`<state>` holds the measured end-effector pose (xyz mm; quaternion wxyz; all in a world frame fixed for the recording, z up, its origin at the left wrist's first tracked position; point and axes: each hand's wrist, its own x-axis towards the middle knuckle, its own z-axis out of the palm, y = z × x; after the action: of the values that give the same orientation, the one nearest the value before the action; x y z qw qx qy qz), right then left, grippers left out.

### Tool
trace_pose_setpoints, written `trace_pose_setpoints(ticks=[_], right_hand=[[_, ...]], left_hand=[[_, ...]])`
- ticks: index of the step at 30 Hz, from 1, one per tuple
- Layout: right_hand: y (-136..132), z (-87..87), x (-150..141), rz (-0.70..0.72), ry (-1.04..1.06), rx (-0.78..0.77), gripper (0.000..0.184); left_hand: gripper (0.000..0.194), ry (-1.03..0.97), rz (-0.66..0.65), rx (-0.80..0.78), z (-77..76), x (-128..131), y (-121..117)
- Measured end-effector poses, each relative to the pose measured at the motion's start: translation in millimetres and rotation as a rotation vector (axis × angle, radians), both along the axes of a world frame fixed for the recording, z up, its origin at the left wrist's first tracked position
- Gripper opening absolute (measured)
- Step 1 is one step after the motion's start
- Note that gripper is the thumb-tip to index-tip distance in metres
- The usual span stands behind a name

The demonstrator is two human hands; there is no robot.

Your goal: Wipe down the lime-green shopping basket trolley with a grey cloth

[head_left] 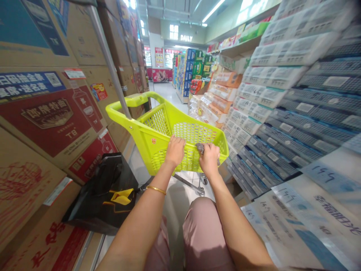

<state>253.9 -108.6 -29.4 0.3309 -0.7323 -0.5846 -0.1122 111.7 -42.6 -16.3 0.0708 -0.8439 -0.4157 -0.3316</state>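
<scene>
A yellow-green plastic shopping cart [188, 130] with perforated sides stands before me, turned sideways. My left hand [175, 150] is closed over the near rim of its basket, fingers bent to the inside. Farther right on that same rim, my right hand [209, 156] is closed around a crumpled grey cloth [200, 147], which pokes out beside the thumb and below the fingers. Both hands rest against the cart. Its handle end is at the upper left, and a metal wheel frame [191, 185] shows underneath.
Stacked cartons [53, 116] rise on the left, with a black bag [105, 195] beside them on the floor. A grey metal pole [108, 56] slants down to the cart's handle. Packaged tissue stacks [270, 82] line the right. Farther off are product shelves [187, 71] and an aisle floor [166, 92].
</scene>
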Motion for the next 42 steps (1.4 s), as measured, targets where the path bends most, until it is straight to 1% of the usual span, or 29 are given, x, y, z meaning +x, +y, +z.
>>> trace_pose_setpoints(ticks=[2,6,8,11,15,19,23,27,31,35,39,42], right_hand=[[4.8,2.5,-11.9,0.0,0.017,0.004,0.041],[17.9,6.6,-38.1,0.09,-0.007,-0.036,0.041],[21.6,8.3,-44.2,0.101,-0.036,-0.061,0.041],[20.0,10.7,-40.0,0.104,-0.111,-0.076,0.041],[9.7,13.1,-19.2,0.066,-0.187,-0.082,0.035],[1.5,13.3,-0.3,0.014,-0.206,-0.095,0.031],[-1.5,12.5,6.7,0.026,-0.212,-0.094,0.029],[-4.9,12.1,5.2,0.044,-0.204,-0.074,0.027],[-9.6,11.1,-0.7,0.015,-0.188,-0.049,0.027],[-12.3,10.3,-8.3,-0.008,-0.175,-0.026,0.028],[-11.2,11.7,-15.5,-0.019,-0.169,-0.054,0.025],[-7.5,13.1,-20.9,-0.028,-0.156,-0.072,0.022]], left_hand=[[0.026,-0.015,0.011,0.015,-1.4,1.5,-0.4],[0.025,-0.029,0.042,0.012,-3.6,4.6,-0.3],[0.024,-0.03,0.049,0.003,-3.6,4.9,0.2],[0.025,-0.019,0.027,-0.006,-2.6,4.0,1.1],[0.026,-0.015,-0.01,-0.005,-2.1,3.3,1.8],[0.027,-0.024,-0.029,0.01,-3.0,4.3,2.2],[0.026,-0.041,-0.056,-0.009,-1.9,4.1,2.4],[0.026,-0.039,-0.086,-0.024,-0.6,2.8,3.6],[0.025,-0.005,-0.128,-0.015,-0.6,0.4,6.7],[0.025,0.017,-0.136,0.0,1.0,-3.0,8.2],[0.026,0.014,-0.09,-0.003,4.9,-0.5,2.6],[0.025,0.039,-0.148,-0.001,6.8,8.0,-4.8]])
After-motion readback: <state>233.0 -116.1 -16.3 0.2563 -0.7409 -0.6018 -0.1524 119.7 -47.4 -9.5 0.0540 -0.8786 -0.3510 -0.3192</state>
